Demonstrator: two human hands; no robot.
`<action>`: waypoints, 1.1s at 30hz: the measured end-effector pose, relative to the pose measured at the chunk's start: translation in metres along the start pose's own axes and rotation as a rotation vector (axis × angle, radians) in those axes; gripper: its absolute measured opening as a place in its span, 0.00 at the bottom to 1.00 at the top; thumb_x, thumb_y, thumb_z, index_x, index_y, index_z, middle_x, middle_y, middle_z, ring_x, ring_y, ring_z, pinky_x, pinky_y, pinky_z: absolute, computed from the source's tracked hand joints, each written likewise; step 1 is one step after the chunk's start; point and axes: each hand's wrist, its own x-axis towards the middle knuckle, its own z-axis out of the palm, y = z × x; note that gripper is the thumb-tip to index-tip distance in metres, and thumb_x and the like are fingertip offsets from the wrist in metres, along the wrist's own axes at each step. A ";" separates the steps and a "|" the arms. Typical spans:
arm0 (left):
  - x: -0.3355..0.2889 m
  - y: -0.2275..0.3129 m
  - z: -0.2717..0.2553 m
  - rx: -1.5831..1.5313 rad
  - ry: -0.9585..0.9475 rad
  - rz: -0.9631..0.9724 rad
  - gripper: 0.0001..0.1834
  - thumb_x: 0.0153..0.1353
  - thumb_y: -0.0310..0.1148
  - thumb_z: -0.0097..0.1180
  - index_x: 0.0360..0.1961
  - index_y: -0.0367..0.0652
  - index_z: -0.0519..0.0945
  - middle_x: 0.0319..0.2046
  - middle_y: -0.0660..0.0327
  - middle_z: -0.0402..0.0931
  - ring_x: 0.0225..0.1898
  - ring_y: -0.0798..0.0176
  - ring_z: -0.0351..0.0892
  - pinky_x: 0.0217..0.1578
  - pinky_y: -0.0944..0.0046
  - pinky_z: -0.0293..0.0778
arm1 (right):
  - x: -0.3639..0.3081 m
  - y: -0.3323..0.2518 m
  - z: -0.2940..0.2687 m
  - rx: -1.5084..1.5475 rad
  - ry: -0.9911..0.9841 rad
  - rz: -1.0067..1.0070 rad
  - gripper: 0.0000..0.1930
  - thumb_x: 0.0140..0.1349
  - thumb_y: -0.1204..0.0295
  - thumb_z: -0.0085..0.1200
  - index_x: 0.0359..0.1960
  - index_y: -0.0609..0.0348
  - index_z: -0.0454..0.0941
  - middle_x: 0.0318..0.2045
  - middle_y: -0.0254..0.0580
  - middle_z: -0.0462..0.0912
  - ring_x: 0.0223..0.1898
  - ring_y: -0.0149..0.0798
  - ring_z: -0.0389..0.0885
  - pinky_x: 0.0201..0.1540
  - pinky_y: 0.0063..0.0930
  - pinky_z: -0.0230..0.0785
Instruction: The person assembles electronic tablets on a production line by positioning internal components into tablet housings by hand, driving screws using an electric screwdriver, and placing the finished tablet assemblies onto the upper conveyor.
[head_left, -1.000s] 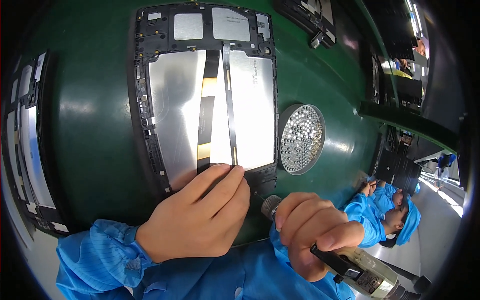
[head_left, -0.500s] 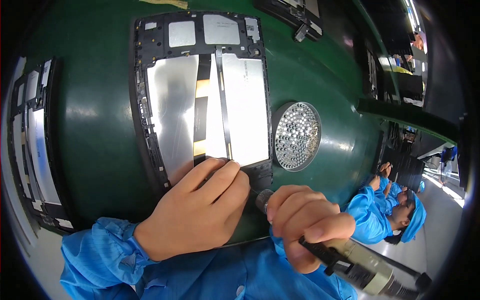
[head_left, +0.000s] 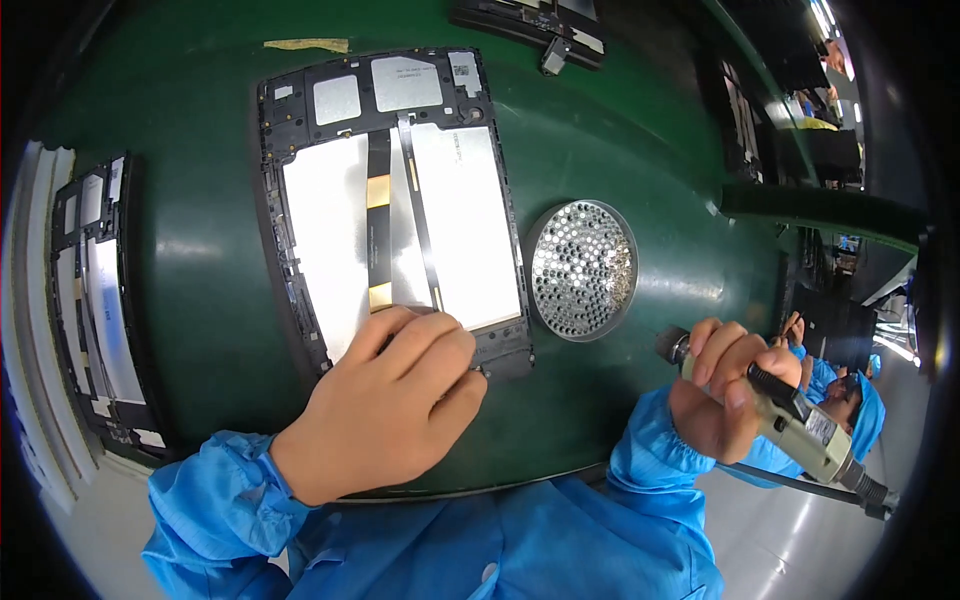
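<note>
An open tablet lies on the green bench, its black frame around silver plates with a dark ribbon cable down the middle. At its near edge is my left hand, fingers bent and drawn together over the lower part of the frame. Its thumb and fingertips are mostly hidden, so I cannot see what they pinch. My right hand is wrapped around a pale electric screwdriver, raised off the bench to the right of the tablet. The screwdriver's knurled metal nose points left, toward the tablet.
Right of the tablet stands a round metal dish of small shiny pieces. Another open tablet lies at the far left, and a black device at the back. A yellowish strip lies behind. A co-worker sits at right.
My right hand has pulled the screwdriver away from the tablet's near edge, to the right and slightly up. The left hand stays at the near edge; the whole view has shifted a little.
</note>
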 end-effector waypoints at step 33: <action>0.125 -0.215 -0.130 0.896 -0.213 -0.829 0.36 0.55 0.35 0.57 0.66 0.55 0.59 0.64 0.42 0.56 0.59 0.34 0.62 0.58 0.43 0.64 | -0.015 0.028 -0.062 0.095 0.255 -0.059 0.15 0.51 0.82 0.50 0.42 0.61 0.66 0.20 0.39 0.70 0.19 0.33 0.68 0.27 0.30 0.63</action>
